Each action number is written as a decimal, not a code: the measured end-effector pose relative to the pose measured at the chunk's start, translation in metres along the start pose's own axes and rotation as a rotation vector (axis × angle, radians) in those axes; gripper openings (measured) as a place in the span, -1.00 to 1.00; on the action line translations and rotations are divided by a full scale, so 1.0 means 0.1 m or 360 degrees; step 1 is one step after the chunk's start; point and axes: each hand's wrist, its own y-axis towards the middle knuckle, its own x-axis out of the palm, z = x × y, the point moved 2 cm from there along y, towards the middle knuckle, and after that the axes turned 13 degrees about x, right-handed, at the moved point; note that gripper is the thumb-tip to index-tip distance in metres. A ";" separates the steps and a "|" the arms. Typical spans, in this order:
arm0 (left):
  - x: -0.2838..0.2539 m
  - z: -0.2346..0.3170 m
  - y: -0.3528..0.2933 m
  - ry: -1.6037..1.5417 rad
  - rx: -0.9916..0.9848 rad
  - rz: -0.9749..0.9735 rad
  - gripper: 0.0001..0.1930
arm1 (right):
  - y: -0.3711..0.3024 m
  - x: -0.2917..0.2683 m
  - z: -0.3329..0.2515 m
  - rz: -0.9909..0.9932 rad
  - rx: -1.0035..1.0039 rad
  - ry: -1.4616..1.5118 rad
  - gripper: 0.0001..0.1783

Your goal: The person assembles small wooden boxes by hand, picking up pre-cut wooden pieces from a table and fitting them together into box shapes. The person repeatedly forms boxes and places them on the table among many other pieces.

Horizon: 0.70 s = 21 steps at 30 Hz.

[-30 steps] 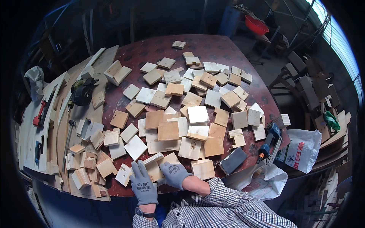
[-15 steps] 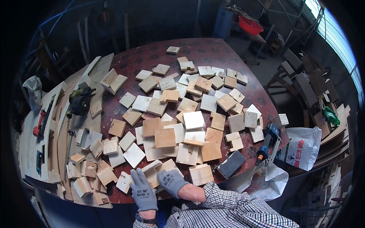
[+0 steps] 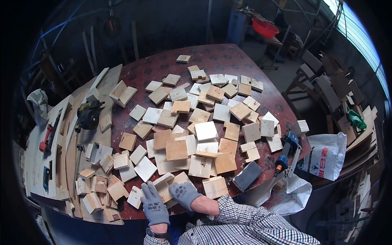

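Item 1: wood block (image 3: 164,192), 7 o'clk on bench (image 3: 224,57), nr edge, btwn hands, w/ thin pc. (image 3: 164,178) on edge beside it. L hand (image 3: 155,206): grey-gloved, fingers straight, at block's 9 o'clk side. R hand (image 3: 185,195): grey-gloved, fingers bent, at 3 o'clk side. Grip, both: can't tell if closed; fingertips part hid.

Progress (judged): early. L-shaped pr. (image 3: 123,94), 10 o'clk, looks joined; most loose blocks (image 3: 177,150) lie sgl., some notched, heaped mid-bench to 12 o'clk. Join at hands: unconfirmed.

Markings: dk print on glove backs (image 3: 156,209); red print on white sack (image 3: 326,156), 3 o'clk. Blue power tool (image 3: 289,152), approx. 3 o'clk: label, if any, illegible.
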 end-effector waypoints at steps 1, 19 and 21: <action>0.00 0.00 0.00 0.0004 -0.0009 0.0014 0.11 | 0.01 0.02 0.00 0.0023 0.0016 0.0028 -0.77; -0.01 0.04 -0.03 0.0145 -0.0071 0.0242 -0.09 | -0.05 -0.03 0.00 0.0116 -0.0002 -0.0003 -0.72; -0.07 0.06 -0.02 0.0121 -0.0086 0.0198 -0.07 | -0.07 -0.01 0.01 0.0146 -0.0012 0.0004 -0.70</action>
